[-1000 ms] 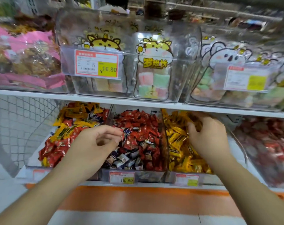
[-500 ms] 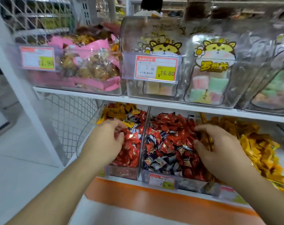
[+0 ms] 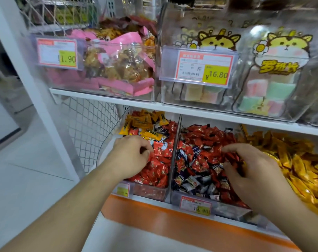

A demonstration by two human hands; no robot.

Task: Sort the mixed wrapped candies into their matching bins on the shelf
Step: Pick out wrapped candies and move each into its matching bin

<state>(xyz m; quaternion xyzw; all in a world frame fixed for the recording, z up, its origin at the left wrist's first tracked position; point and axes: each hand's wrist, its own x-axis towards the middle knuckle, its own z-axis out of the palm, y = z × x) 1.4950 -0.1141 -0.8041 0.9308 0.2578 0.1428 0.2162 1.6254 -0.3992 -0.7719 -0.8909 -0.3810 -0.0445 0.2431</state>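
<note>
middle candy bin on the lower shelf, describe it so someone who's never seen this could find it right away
On the lower shelf, under the bin bearing the 16.80 price tag, sits the middle candy bin. The right hand reaches into it. Unlike the left bin with red and yellow wrappers and the all-yellow right bin, it mixes red candies with dark blue-and-silver ones.

Your left hand (image 3: 131, 157) hides the candies beneath its fingers, price tag (image 3: 123, 190) below them blurred, yellow candy bin (image 3: 299, 170) right of your fingers cut off by the edge
</note>
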